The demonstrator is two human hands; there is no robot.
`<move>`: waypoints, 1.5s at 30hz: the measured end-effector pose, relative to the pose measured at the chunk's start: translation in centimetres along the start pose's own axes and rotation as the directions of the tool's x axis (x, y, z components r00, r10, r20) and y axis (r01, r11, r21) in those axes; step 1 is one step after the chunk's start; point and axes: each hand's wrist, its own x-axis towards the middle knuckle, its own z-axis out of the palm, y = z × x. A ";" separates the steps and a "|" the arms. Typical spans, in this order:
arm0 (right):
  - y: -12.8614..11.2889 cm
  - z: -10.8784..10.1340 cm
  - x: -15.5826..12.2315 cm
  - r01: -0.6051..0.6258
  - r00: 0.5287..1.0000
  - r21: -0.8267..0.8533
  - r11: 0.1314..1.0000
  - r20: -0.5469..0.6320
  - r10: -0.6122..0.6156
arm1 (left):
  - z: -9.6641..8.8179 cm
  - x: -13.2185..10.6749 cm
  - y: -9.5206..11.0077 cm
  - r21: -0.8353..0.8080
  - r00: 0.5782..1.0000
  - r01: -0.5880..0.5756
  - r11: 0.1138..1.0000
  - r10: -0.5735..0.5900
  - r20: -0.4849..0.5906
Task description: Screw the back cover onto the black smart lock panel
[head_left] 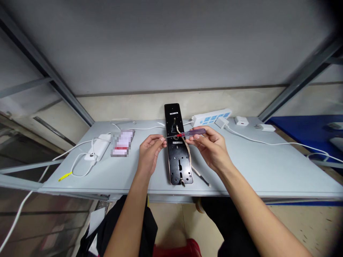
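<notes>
One screwdriver hangs level just above the one black panel on the surface, right hand closed round its handle, left hand pinching its tip, with one power strip and three white chargers behind.

We log one view only, head-worn: it looks forward and down onto the table from close above, facing the grey wall behind it.

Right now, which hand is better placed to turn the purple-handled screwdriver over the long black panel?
Probably the right hand: it grips the purple-handled screwdriver by its handle, above the long black panel. The left hand only pinches the metal tip, so it suits steadying.
</notes>
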 end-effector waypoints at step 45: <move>-0.1 2.6 4.6 0.285 0.958 -0.401 0.871 0.112 -0.262 | 0.5 2.5 -4.1 0.310 0.991 0.127 0.942 -0.107 -0.082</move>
